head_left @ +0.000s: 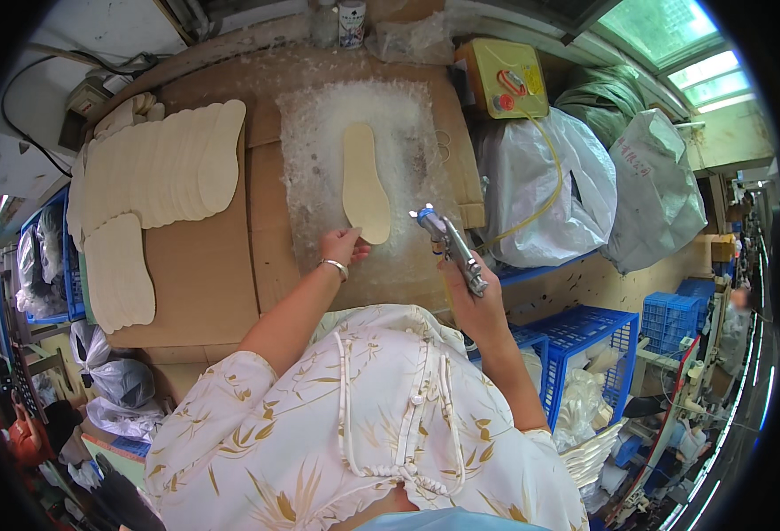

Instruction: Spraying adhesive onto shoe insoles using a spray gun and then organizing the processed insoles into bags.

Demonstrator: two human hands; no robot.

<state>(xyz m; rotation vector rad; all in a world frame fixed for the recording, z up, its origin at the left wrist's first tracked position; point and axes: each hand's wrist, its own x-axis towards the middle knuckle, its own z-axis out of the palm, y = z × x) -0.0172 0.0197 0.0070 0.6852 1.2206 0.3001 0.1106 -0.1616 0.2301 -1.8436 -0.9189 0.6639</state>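
Note:
A cream insole (pixel 362 177) lies flat on a whitened, crusted patch (pixel 306 168) of the cardboard-covered table. My left hand (pixel 343 246), with a bracelet at the wrist, pinches the insole's near end at its left edge. In my right hand (pixel 480 292) is a metal spray gun (pixel 453 248) with a blue-ringed nozzle, pointing up and left toward the patch. The gun is held to the right of the insole, apart from it. A yellowish hose (pixel 553 177) runs from the yellow can toward the gun; its join is hidden by my hand.
Overlapping rows of cream insoles (pixel 164 164) cover the left of the cardboard (pixel 204 292). A yellow can (pixel 500 75) stands at the back right, beside white sacks (pixel 540 190). Blue crates (pixel 598 341) with wrapped goods are at my right. A white cup (pixel 352 24) stands at the back.

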